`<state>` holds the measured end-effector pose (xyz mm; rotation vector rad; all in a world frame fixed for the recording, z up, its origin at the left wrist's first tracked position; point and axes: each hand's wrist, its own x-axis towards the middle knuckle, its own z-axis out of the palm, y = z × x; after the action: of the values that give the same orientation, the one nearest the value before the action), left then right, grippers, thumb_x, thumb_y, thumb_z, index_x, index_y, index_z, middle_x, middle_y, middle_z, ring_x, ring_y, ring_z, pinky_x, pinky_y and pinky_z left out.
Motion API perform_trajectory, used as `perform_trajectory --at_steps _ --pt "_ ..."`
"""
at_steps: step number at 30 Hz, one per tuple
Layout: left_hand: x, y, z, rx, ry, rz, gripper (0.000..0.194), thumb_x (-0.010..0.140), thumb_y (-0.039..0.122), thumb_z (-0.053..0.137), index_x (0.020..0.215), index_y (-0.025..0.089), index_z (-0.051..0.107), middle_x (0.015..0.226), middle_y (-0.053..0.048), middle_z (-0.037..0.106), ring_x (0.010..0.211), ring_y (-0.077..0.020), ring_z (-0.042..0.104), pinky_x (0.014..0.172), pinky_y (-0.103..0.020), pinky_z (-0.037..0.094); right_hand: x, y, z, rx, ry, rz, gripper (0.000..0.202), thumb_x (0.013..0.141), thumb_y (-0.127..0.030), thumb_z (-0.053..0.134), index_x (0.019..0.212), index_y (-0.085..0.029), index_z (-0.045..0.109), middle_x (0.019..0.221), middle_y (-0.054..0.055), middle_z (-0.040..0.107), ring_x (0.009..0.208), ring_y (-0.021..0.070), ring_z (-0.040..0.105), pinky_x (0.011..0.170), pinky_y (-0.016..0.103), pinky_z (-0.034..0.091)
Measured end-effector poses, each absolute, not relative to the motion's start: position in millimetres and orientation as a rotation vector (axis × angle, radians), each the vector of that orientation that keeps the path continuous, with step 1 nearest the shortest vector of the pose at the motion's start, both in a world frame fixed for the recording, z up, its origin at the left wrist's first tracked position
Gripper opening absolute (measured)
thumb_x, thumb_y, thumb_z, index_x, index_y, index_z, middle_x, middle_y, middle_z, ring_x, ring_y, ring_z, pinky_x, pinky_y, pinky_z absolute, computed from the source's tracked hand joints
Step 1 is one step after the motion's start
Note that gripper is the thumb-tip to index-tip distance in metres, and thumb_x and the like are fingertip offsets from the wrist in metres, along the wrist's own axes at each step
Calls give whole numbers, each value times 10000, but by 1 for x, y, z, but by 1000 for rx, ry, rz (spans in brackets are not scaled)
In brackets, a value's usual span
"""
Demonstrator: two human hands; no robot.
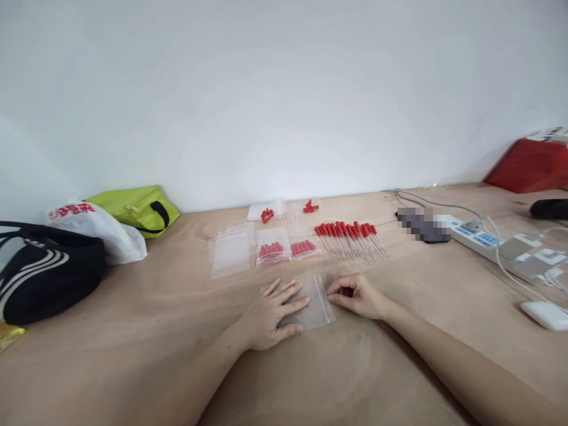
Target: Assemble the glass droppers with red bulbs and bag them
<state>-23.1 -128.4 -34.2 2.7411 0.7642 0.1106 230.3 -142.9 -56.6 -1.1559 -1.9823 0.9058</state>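
A clear zip-lock bag lies flat on the table in front of me, its seal strip toward the right. My left hand rests on it with fingers spread. At the seal end, my right hand pinches the bag's edge between thumb and forefinger. Beyond my right hand lies a row of droppers with red bulbs and thin clear stems. Two zip-lock bags with red bulbs inside, a left one and a right one, lie beyond the bag I touch. To their left are several flat clear bags.
Farther back are small red pieces on bags, a left bunch and a right bunch. At left stand a black bag, a white plastic bag and a lime pouch. A power strip with cables and a phone lie right.
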Motion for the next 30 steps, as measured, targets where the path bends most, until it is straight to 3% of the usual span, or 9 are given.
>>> perform_trajectory --at_steps 6,13,17,20,27,30 --pt "-23 -129 -34 2718 760 173 491 837 470 431 1297 329 330 1391 -38 296 1277 -245 258 1038 -503 164 229 -147 -43 -893 -2264 689 195 791 -246 510 899 -206 667 867 77 609 819 169 550 759 324 432" --pt "-24 -128 -35 2715 756 151 553 839 475 419 1333 281 265 1392 -59 286 1284 -239 241 1045 -497 157 221 -150 -40 -685 -2470 687 433 720 -369 600 1115 -193 573 1070 104 612 1106 238 471 936 411 338" --pt "-24 -129 -35 2713 781 156 480 873 432 371 1317 262 308 1384 -58 306 1285 -219 243 1052 -478 164 214 -151 -38 -671 -2480 722 255 806 -280 497 1014 -206 626 990 76 647 1048 192 524 925 367 360" --pt "-24 -129 -36 2699 806 172 426 906 351 319 1322 261 295 1390 -45 298 1289 -192 236 1058 -456 171 213 -151 -35 -682 -2445 791 259 851 -238 416 970 -229 645 1043 68 630 981 160 566 896 327 386" --pt "-33 -123 -40 2611 892 268 453 906 290 320 1347 253 223 1375 -33 332 1269 -169 286 1063 -438 185 230 -145 -39 -810 -2375 872 264 838 -302 451 1005 -242 646 1305 71 432 1134 198 465 946 352 333" --pt "-35 -120 -43 2594 913 293 425 900 283 337 1321 237 292 1341 -38 391 1255 -161 315 1062 -431 193 236 -143 -42 -852 -2343 943 260 815 -323 484 967 -214 665 1283 84 457 1137 210 461 923 342 359"
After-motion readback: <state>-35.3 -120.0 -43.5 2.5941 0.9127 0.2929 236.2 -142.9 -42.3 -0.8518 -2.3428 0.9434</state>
